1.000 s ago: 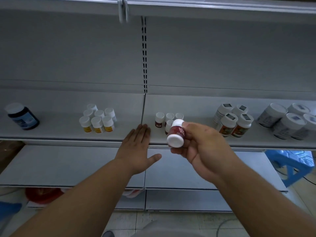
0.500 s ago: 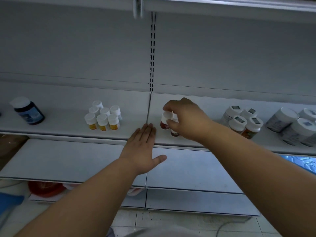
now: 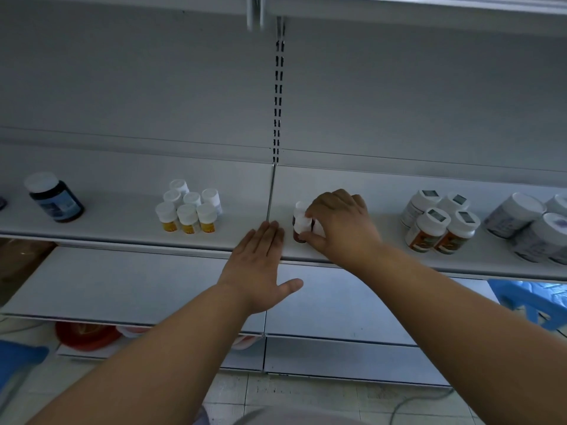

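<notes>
Between right-hand fingers (image 3: pixel 310 213), red bottle (image 3: pixel 300 229)

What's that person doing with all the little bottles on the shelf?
A person is arranging small bottles on a grey shelf. The right hand pinches a small red bottle by its white cap, standing it at the front of a little cluster of similar bottles. The left hand lies flat with straight fingers on the shelf's front edge, just left of it. Yellow-labelled bottles stand grouped further left, and bigger jars stand to the right.
</notes>
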`<state>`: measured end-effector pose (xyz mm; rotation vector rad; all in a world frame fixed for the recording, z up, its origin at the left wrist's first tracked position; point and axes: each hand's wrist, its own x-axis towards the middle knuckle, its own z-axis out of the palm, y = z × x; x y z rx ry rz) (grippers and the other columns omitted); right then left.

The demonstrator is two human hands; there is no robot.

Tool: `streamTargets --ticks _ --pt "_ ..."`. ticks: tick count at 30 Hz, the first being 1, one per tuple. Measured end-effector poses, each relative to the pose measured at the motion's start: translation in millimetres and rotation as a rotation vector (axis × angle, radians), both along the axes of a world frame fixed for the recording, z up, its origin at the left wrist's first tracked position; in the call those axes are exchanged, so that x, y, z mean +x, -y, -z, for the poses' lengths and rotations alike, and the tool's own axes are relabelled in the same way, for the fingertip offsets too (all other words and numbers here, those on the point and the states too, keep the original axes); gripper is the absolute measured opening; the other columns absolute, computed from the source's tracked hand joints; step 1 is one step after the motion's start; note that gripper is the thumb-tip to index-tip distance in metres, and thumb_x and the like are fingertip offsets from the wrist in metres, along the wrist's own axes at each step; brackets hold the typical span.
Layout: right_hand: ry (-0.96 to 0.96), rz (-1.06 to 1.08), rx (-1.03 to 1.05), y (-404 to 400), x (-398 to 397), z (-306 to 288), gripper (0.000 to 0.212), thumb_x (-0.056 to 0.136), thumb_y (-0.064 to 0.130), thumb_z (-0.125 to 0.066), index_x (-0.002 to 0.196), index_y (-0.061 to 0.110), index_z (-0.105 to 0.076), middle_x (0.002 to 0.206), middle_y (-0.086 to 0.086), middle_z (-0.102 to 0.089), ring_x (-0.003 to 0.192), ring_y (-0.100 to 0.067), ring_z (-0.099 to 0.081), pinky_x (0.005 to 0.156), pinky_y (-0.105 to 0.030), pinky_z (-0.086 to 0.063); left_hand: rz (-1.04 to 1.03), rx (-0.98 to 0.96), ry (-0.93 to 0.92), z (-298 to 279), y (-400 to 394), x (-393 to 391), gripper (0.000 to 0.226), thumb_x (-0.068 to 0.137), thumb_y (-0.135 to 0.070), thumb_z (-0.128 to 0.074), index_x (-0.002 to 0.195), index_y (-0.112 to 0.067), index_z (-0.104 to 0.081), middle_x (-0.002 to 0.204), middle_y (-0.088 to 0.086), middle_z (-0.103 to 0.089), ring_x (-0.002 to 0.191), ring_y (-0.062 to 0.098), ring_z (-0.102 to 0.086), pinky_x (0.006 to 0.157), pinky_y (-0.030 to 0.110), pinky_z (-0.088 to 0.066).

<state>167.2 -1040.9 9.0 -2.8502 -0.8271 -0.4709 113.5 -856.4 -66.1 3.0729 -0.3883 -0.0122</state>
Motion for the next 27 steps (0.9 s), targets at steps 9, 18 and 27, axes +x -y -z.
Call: streamTargets --ticks 9,18,27 --pt "0.059 0.183 -0.027 10.0 -8.2 12.4 0.034 0.078 0.036 -0.071 0.104 0.014 -0.069 0.113 -0.009 -0.058 0.106 -0.033 -0.05 0.087 -0.04 -0.035 0.001 -0.002 -0.001 -1.1 0.5 -0.8 0.102 0.089 -0.079 -0.024 0.156 -0.012 0.013 0.165 0.006 0.017 0.151 0.019 0.018 0.122 0.037 0.011" --pt "0.131 0.106 0.098 17.2 -19.9 17.7 0.036 0.072 0.03 -0.078 0.101 0.013 -0.064 0.103 -0.003 -0.065 0.103 -0.026 -0.047 0.082 -0.034 -0.028 0.0 0.009 -0.002 0.5 0.2 -0.2 0.106 0.082 -0.083 -0.013 0.156 -0.012 0.014 0.165 0.006 0.017 0.151 0.019 0.018 0.122 0.037 0.011" --pt "-0.915 -0.008 1.604 14.1 -71.1 -70.1 0.021 0.092 0.01 -0.054 0.112 0.007 -0.061 0.09 -0.007 -0.072 0.088 -0.028 -0.069 0.072 -0.035 -0.059 0.011 0.001 0.009 2.8 -1.5 1.3 0.102 0.088 -0.079 -0.025 0.156 -0.013 0.012 0.165 0.005 0.017 0.15 0.018 0.019 0.123 0.037 0.009"
